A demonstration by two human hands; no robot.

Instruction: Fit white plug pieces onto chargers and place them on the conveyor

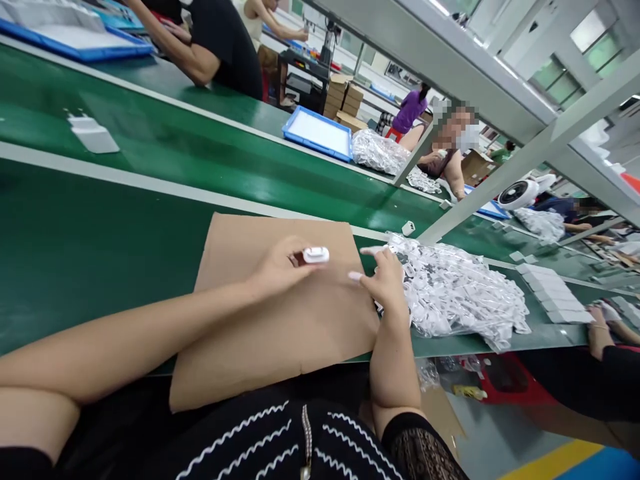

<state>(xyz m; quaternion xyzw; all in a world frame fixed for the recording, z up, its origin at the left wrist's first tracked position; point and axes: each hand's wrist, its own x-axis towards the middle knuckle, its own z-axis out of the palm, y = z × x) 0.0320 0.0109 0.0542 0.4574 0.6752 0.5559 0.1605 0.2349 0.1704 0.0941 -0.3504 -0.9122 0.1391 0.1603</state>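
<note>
Over a brown cardboard sheet point(280, 333), my left hand point(277, 270) is closed around a small white plastic piece that looks like a charger housing point(317, 255). Its rounded end sticks out past the fingertips; the rest is hidden in the hand. To the right of it, apart from the housing, my right hand point(387, 280) has thumb and forefinger spread, with white covers on the tips. Nothing shows between those two fingers; the others are partly hidden. Just beyond the right hand lies a clear bag with a heap of small white plastic parts point(460, 293).
A white two-pin charger point(94, 133) lies on the green conveyor point(210, 153). One white piece point(409, 229) rests by the metal post. Blue trays point(320, 133) and co-workers line the far side. White pieces in rows point(553, 293) lie near a neighbour's hand point(597, 330) at right.
</note>
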